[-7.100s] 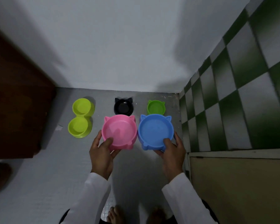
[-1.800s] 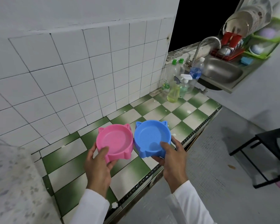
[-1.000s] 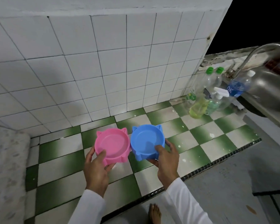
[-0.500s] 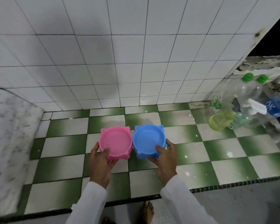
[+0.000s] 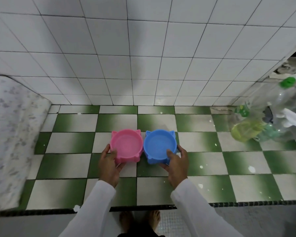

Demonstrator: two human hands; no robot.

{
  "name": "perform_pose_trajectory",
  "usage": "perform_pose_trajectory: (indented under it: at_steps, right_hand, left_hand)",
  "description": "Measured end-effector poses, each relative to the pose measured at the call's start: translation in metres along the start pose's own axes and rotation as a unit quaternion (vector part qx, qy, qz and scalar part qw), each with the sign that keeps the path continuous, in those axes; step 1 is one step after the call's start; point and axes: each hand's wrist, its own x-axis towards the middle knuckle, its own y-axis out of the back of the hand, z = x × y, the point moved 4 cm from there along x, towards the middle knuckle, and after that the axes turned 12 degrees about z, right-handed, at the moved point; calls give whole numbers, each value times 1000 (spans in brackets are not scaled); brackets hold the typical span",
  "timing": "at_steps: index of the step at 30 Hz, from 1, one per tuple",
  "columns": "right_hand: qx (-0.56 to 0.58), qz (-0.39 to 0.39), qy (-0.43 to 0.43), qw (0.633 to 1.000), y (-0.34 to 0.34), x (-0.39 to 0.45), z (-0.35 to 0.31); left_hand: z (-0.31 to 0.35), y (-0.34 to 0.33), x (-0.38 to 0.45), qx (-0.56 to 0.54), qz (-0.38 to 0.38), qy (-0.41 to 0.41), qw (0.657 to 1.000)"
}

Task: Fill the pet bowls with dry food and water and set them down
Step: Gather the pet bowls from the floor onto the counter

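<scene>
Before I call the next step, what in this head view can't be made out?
- Whether the pink bowl and blue bowl already rest on the counter: their bases are hidden under their own rims and by the left hand and right hand.
- The bottles at the right: blurred, overlapping and cut by the frame edge, so labels and count are unreadable.
- Dry food and a tap: not in view.

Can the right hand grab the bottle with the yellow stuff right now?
Probably not yet: the right hand is holding the blue bowl, and the yellow-liquid bottle stands well off to the right.
</scene>
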Motion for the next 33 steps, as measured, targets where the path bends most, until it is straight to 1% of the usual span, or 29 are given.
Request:
perform_pose_trajectory:
  at_steps: [4,9,16,18,21,24,28,30,33]
  right_hand:
    - [-12,3,-9,1000,-4,8,1]
    - [-12,6,-6,1000,-8,17,5]
    - [-23,8,0,1000,-11,28,8]
    - [-34,9,7,999,-12,30,9]
    - [-89,13,40,995,-11,35,6]
    - [-131,16,66,989,-9,40,5]
    - [-177,19,113,978,-10,45,4]
    - [-199,31,133,970,-8,49,4]
    - [-227,39,154,961,-6,54,4]
  left_hand:
    - [-4,-2,6,22,8,5,1000]
    - [-3,-4,12,13,16,24,1000]
    - [-13,-2,18,29,14,26,999]
    - [-13,-2,18,43,24,14,999]
    - [-8,-4,20,92,56,-21,994]
    - [-3,-7,21,155,60,-60,984]
    - [0,-8,20,204,74,-93,972]
    - [1,-11,19,222,81,-108,966]
    - [3,-15,18,226,91,-111,963]
